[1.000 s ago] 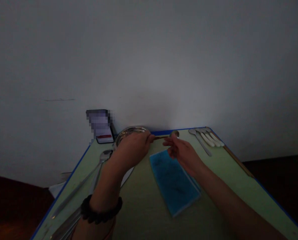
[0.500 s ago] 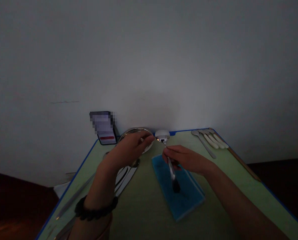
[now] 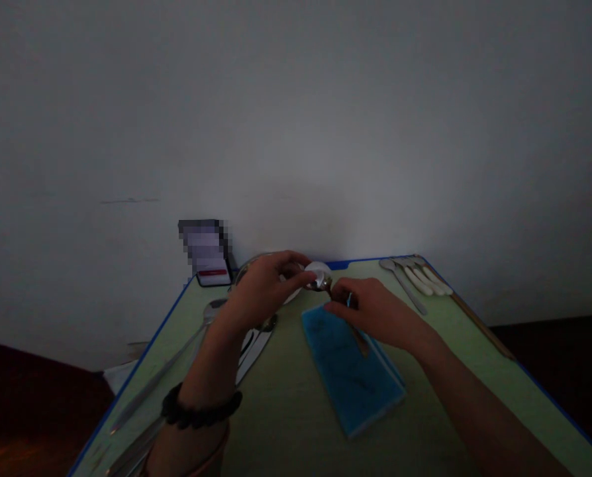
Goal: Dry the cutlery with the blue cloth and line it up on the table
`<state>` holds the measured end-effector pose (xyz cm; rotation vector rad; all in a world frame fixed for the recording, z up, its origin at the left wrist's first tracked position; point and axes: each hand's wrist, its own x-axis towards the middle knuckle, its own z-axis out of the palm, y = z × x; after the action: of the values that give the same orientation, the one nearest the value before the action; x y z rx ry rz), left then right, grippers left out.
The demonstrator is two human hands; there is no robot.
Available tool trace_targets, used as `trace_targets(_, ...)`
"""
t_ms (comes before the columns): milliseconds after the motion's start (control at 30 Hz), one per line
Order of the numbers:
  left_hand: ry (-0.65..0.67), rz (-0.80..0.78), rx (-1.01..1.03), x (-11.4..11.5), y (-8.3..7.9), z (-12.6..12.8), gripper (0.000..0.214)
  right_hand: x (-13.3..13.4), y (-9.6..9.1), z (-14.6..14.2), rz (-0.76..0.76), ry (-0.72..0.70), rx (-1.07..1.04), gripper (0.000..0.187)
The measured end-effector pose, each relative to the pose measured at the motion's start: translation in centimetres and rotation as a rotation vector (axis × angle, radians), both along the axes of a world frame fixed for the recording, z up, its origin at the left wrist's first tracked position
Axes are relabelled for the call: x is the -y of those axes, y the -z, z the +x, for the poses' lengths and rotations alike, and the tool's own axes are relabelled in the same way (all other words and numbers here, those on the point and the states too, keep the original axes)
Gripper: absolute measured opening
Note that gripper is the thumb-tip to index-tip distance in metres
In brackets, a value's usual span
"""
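Observation:
A shiny metal spoon (image 3: 321,285) is held between my two hands above the table, bowl end away from me. My right hand (image 3: 368,305) is closed round its handle, which slants down over a folded blue cloth (image 3: 348,371). The fingertips of my left hand (image 3: 263,285) are pinched at the edge of the spoon's bowl. Just behind the bowl shows a rounded white object (image 3: 320,267), partly covered. A round metal dish (image 3: 246,266) is mostly hidden behind my left hand.
Long-handled metal utensils (image 3: 161,377) and several knives or spoons (image 3: 253,354) lie at the left. White-handled cutlery (image 3: 425,281) and a metal spoon (image 3: 402,285) lie at the back right. A phone (image 3: 209,255) leans on the wall. Chopstick-like brown sticks (image 3: 479,324) line the right edge.
The spoon has turned in my right hand and its handle end has swung to the right and up. My left fingers have moved slightly further over the spoon's bowl.

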<state>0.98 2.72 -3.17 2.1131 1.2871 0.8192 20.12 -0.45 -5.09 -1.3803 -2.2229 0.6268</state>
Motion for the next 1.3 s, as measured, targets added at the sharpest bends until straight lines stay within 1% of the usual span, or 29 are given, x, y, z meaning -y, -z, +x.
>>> trace_targets(100,-0.061,0.035,-0.002,-0.2,0.5,1.3,0.030,-0.6,0.0,1.0,0.090,0.091,0.054,0.017)
trace_targets(167,-0.054,0.049,-0.005,-0.2,1.1,2.2,0.028,-1.3,0.0,2.5,0.153,0.152,0.159,0.017)
trace_targets(200,-0.034,0.053,-0.020,-0.1,1.5,2.6,0.027,-1.7,0.0,3.5,0.178,0.208,0.226,0.020)
trace_targets(300,0.045,0.055,-0.103,0.0,3.0,4.0,0.027,-2.6,-0.1,6.8,0.124,0.330,0.409,0.025)
trace_targets(400,0.104,0.037,-0.151,0.3,4.8,5.3,0.025,-3.1,0.0,9.5,-0.003,0.388,0.445,0.026)
trace_targets(500,0.158,0.033,-0.207,0.6,6.1,6.4,0.025,-3.5,1.0,10.7,-0.068,0.399,0.461,0.026)
trace_targets(633,0.231,0.008,-0.290,0.7,7.1,6.7,0.026,-4.5,3.4,10.1,-0.112,0.398,0.490,0.027)
trace_targets(733,0.292,-0.022,-0.347,0.6,7.7,6.3,0.026,-5.2,5.2,9.1,-0.117,0.414,0.507,0.025)
trace_targets(833,0.316,-0.037,-0.380,0.6,8.1,6.1,0.027,-5.6,6.5,8.4,-0.098,0.451,0.506,0.026)
trace_targets(1067,0.314,-0.051,-0.396,0.6,8.3,6.1,0.027,-5.7,8.1,8.1,-0.003,0.542,0.427,0.027)
trace_targets(1200,0.311,-0.046,-0.396,0.6,8.4,6.0,0.026,-5.8,8.6,7.8,0.063,0.551,0.374,0.030)
trace_targets(1300,0.290,-0.034,-0.397,0.5,8.6,6.1,0.024,-5.5,8.7,7.4,0.116,0.556,0.354,0.033)
